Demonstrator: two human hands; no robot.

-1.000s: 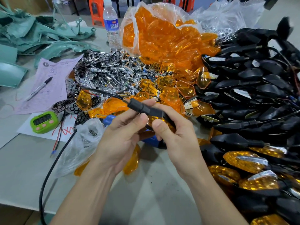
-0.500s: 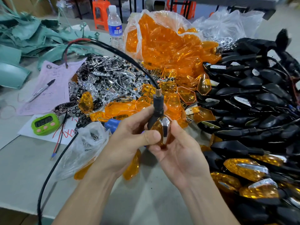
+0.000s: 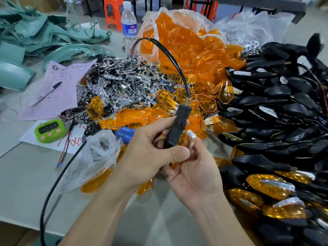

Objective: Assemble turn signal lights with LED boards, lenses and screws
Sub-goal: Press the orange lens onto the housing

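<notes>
Centre of frame: gripping signal (image 3: 177,132) upright in both hands, stalk up, amber lens and chrome edge half hidden by fingers. Curled round the stalk base with left hand (image 3: 147,157), thumb pressed across it. Cupped beneath with right hand (image 3: 195,171), fingers curled behind the lens side. Arching up and left from the stalk top: wire (image 3: 170,57). Upper centre: lens bag (image 3: 186,41); left of it, chrome heap (image 3: 120,82). Right side: housings (image 3: 284,96), piled. Lower right: finished signals (image 3: 266,185). Left: timer (image 3: 50,128), pen (image 3: 47,93) on pink paper. Top: bottle (image 3: 129,27).
</notes>
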